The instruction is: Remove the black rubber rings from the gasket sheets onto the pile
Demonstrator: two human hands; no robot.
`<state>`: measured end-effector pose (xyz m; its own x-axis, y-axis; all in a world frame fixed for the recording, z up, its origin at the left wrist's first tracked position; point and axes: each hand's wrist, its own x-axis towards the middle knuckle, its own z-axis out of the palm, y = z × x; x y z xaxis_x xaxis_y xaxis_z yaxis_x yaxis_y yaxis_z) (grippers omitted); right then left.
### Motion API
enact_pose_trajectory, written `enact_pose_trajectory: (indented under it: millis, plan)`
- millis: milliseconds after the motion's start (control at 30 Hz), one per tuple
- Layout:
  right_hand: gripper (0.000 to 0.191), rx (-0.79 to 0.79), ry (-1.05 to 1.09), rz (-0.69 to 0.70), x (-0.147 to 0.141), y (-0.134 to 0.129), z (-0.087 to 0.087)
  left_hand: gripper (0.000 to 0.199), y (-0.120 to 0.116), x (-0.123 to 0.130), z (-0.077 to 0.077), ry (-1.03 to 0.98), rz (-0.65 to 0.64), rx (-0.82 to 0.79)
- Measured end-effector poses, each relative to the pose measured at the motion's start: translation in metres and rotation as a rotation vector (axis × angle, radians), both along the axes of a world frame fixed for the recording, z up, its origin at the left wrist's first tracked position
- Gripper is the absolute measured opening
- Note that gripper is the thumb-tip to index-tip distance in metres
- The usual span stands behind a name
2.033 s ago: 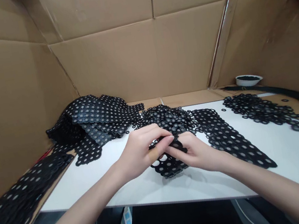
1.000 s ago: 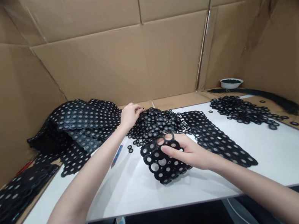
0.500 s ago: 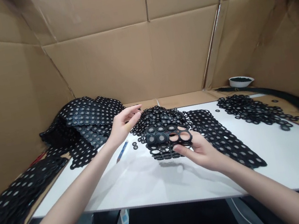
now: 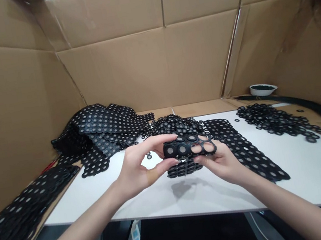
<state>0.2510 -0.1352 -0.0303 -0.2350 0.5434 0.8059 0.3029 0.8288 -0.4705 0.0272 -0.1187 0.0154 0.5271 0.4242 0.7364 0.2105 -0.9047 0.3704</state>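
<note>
A strip of linked black rings (image 4: 182,149) is held up over the white table, its lower part hanging in folds. My left hand (image 4: 139,168) pinches the strip's left end between thumb and fingers. At the right end my right hand (image 4: 220,162) grips it, with skin showing through several open rings. Behind the strip lies a heap of loose black rings (image 4: 177,125). A finished-looking flat panel of joined rings (image 4: 242,147) stretches along the table just right of my right hand.
A large folded sheet of linked rings (image 4: 102,126) is piled at back left. More ring panels (image 4: 23,206) lie along the left edge. Loose rings (image 4: 275,120) spread at right, near a white bowl (image 4: 263,90) and a dark green bundle of strands (image 4: 309,104). Cardboard walls (image 4: 127,72) surround the white table (image 4: 150,204).
My left hand has come down and right from above the table and closed on the strip's left end. My right hand keeps its hold, and the view has shifted slightly.
</note>
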Motion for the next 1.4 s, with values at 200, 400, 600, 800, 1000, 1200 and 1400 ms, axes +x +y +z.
enact_pose_trajectory:
  millis: [200,400,600,800,1000,1200,1400]
  plan:
    - [0.012,-0.115,0.023,0.076,0.003,-0.001,-0.005,0.055,-0.003,0.001,-0.004,-0.060,0.048,0.056]
    - [0.012,-0.229,0.084,0.123,0.003,-0.003,-0.006,0.061,-0.005,0.004,-0.005,-0.128,0.003,0.054]
    - [0.025,-0.508,0.239,0.256,0.002,-0.001,-0.014,0.057,-0.006,0.006,-0.004,-0.136,-0.024,0.019]
    - [0.018,-0.562,0.215,0.394,-0.008,-0.005,-0.002,0.040,-0.008,0.006,0.003,-0.067,0.070,-0.064]
    - [0.019,-0.618,0.256,0.303,-0.015,-0.015,0.012,0.020,-0.009,0.009,0.007,-0.058,0.094,-0.135]
    - [0.026,-0.556,0.224,0.188,-0.017,-0.020,0.016,0.018,-0.011,0.012,0.007,-0.078,0.074,-0.288]
    - [0.023,-0.587,0.274,0.248,-0.020,-0.020,0.018,0.021,-0.012,0.011,0.005,-0.098,0.043,-0.389]
